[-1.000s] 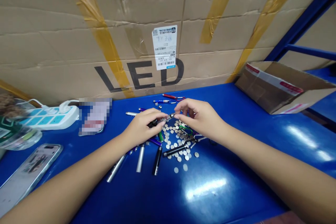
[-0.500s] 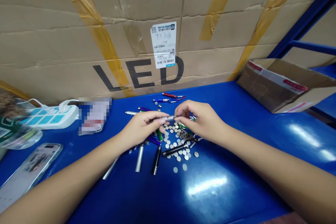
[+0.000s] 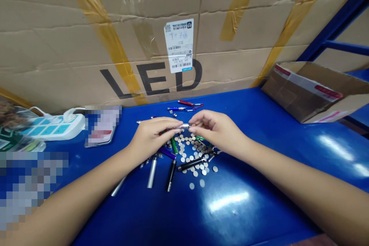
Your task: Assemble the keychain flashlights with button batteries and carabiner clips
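Silver penlight (image 3: 182, 126) pinched at both ends: left hand (image 3: 152, 135) grips barrel, right hand (image 3: 215, 130) grips tip; button cells (image 3: 193, 158) below.

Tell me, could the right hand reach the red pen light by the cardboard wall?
Probably yes: the red pen light lies uncovered just beyond the right hand, whose fingers are pinching a silver pen light.

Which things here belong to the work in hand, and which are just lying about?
In hand:
left hand and right hand, both gripping the silver penlight
button cells
loose penlights

Lying about:
power strip
open carton
LED box
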{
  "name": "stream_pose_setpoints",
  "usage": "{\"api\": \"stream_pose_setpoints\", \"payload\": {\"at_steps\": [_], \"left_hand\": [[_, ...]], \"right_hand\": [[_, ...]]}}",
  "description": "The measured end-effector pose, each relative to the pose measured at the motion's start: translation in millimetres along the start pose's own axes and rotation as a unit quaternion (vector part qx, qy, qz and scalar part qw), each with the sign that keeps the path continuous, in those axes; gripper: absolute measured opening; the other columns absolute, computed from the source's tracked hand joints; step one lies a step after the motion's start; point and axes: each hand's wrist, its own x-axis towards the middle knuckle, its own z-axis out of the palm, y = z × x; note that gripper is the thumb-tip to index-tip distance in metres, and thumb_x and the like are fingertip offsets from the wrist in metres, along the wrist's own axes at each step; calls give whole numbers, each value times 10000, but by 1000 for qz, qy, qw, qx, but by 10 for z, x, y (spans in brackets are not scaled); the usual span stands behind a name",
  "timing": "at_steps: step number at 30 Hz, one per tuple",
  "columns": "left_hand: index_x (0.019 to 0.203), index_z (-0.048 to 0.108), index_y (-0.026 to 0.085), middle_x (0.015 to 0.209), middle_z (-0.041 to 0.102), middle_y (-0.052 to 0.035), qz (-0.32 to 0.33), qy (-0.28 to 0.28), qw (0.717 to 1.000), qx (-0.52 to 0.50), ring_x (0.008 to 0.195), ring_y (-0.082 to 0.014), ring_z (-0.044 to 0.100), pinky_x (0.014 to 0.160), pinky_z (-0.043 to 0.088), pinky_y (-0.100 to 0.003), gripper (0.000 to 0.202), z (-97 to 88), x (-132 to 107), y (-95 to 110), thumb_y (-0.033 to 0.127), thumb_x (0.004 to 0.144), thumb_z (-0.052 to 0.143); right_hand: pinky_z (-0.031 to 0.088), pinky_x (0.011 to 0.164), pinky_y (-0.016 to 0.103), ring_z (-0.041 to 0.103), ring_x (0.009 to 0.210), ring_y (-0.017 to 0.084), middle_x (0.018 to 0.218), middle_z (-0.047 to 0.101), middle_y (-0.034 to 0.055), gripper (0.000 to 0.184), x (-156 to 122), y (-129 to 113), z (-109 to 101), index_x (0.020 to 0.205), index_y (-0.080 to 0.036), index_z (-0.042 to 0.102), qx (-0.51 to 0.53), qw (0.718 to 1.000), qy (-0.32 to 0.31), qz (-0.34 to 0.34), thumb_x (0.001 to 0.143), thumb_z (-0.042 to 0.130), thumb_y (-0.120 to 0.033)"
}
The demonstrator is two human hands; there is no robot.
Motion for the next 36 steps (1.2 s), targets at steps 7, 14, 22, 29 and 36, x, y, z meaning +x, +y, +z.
{"api": "stream_pose_setpoints", "payload": {"at_steps": [7,14,22,29,36], "left_hand": [[1014,697,174,981,746,-68,93,22,995,28,904,-159,709,772,572,-259,180,1,-52,-11,140,846,642],[1002,698,182,959,751,-54,83,10,996,38,883,-147,711,772,577,-246,163,-8,-32,-26,166,850,642],[911,700,165,910,756,-53,77,15,997,18,856,-144,715,773,583,-238,88,19,-1,90,170,838,653],[998,680,177,988,739,-39,19,-8,997,75,907,-143,692,824,541,-246,147,-16,56,139,200,868,615],[1136,647,167,1050,664,-53,-108,-78,991,24,981,-152,624,876,505,-264,264,18,60,87,231,903,540]], "right_hand": [[467,571,251,579,588,101,693,649,4,163,-57,-65,0,760,-175,591,8,998,-41,50,830,607,-321],[435,623,274,555,621,114,701,619,4,188,-25,-86,-41,765,-176,572,-92,994,-57,-4,865,550,-333],[385,512,213,481,520,75,603,545,-30,291,-74,-120,-14,729,-174,514,50,983,-135,114,929,433,-369],[377,501,232,488,510,91,610,561,-23,310,25,-128,-176,776,-177,537,31,983,-134,124,909,441,-440],[376,609,248,556,660,123,755,652,-4,87,-161,-215,-728,865,-212,685,-397,868,-292,60,803,631,-241]]}}
